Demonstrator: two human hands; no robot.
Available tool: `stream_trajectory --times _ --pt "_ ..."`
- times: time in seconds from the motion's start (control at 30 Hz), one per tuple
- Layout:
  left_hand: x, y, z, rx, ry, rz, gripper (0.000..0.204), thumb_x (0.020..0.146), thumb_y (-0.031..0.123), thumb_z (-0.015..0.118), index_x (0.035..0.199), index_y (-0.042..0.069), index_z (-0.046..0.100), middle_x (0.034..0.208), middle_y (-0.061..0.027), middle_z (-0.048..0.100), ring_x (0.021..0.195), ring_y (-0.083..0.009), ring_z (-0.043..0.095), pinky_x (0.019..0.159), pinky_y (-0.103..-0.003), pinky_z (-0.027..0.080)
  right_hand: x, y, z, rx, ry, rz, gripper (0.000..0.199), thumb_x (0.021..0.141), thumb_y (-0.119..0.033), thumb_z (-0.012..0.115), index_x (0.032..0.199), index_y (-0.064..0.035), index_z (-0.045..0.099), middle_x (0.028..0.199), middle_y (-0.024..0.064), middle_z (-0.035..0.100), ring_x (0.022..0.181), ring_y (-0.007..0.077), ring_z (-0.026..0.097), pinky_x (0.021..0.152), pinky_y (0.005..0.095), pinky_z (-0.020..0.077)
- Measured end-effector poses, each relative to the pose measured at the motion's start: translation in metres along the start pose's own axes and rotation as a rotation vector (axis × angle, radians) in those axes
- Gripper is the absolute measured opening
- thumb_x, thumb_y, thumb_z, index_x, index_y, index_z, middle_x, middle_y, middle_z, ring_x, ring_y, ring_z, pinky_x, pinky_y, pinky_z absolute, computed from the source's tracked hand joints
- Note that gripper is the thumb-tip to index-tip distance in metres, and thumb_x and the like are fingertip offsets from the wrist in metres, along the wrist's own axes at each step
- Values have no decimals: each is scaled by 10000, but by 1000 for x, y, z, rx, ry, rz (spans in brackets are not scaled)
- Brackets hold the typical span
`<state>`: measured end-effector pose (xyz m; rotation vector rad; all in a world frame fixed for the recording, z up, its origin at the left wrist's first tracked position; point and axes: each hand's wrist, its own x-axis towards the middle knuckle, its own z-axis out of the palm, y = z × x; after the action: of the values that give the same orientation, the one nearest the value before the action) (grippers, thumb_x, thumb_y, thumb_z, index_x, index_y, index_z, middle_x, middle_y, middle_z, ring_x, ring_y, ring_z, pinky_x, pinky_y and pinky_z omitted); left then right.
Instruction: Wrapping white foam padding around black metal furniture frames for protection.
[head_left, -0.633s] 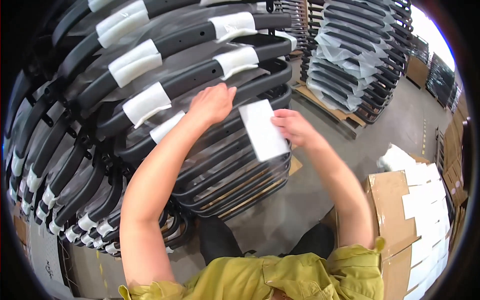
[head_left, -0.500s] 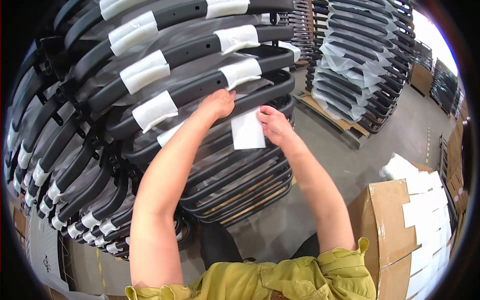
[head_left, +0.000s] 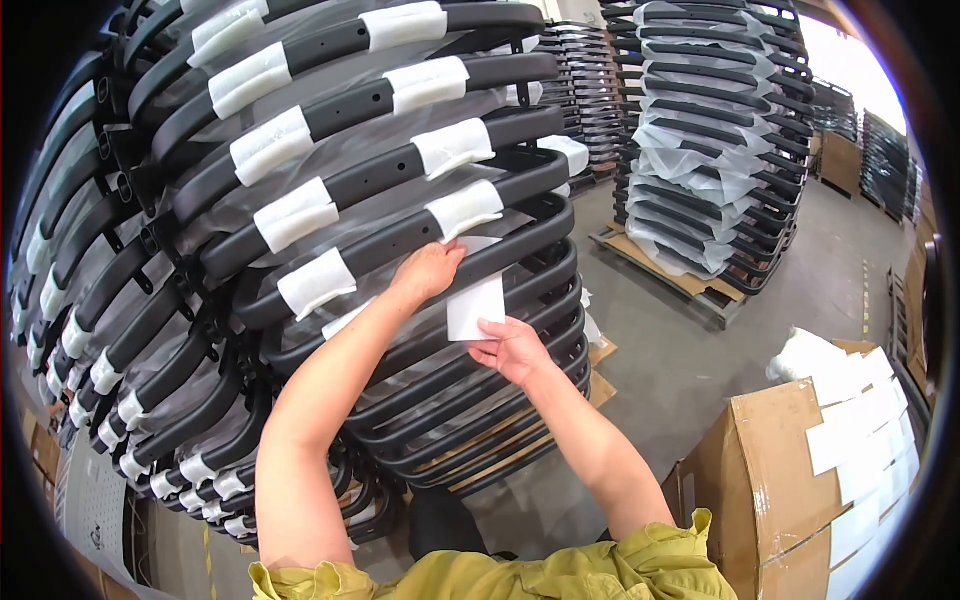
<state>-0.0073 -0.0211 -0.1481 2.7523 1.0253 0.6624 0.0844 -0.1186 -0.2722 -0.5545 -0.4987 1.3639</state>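
A white foam sheet (head_left: 477,308) hangs over a black tubular frame (head_left: 520,238) in a tall stack. Its upper end shows just above the bar, and the rest drops down in front. My left hand (head_left: 428,270) rests at that bar, with curled fingertips at the sheet's upper end, partly hidden. Below and to the right, my right hand (head_left: 518,352) pinches the sheet's lower right corner, thumb in front. Another white foam wrap (head_left: 465,208) sits around the bar just above my left hand, and a second wrap (head_left: 317,284) is farther left.
An open cardboard box (head_left: 785,450) with white sheets (head_left: 865,450) draped over its side stands at the lower right. Farther back, another stack of black frames (head_left: 715,130) with film between them rests on a wooden pallet (head_left: 680,275). More stacked frames curve along the left.
My right hand has slid from the sheet's upper right edge down to its lower corner. The stack sits lower in the picture; my left hand stays at the bar.
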Motion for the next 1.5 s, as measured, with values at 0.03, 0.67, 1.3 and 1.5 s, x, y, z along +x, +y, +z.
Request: stream_trajectory --times 0.03,0.67,1.3,1.5 --pt "-7 13 -5 53 38 -62 342 827 336 391 967 87 578 955 -203 558 880 -358 533 762 -425 421 0 -6 -3 1 3 -9 211 746 -69 593 946 -29 535 847 91 596 693 175 588 578 259 491" --pt "-38 17 -3 375 300 914 212 650 49 593 840 -2 514 1009 -125 525 972 -276 499 794 -360 427 22 -44 -9 -194 -87 -86 133 752 -19 573 882 -3 547 781 70 585 684 159 577 631 250 473" --pt "-28 12 20 159 370 474 386 671 123 554 1033 -1 502 1001 -172 553 917 -297 532 744 -375 429 19 -79 47 -572 43 -214 239 815 -223 561 675 -30 551 577 13 536 449 67 473 382 171 340" --pt "-26 22 15 4 370 109 288 654 182 607 930 103 617 728 -175 598 721 -325 580 649 -405 452 20 -92 51 -569 -24 -97 364 829 -373 500 732 -26 553 618 35 558 462 88 489 401 183 365"
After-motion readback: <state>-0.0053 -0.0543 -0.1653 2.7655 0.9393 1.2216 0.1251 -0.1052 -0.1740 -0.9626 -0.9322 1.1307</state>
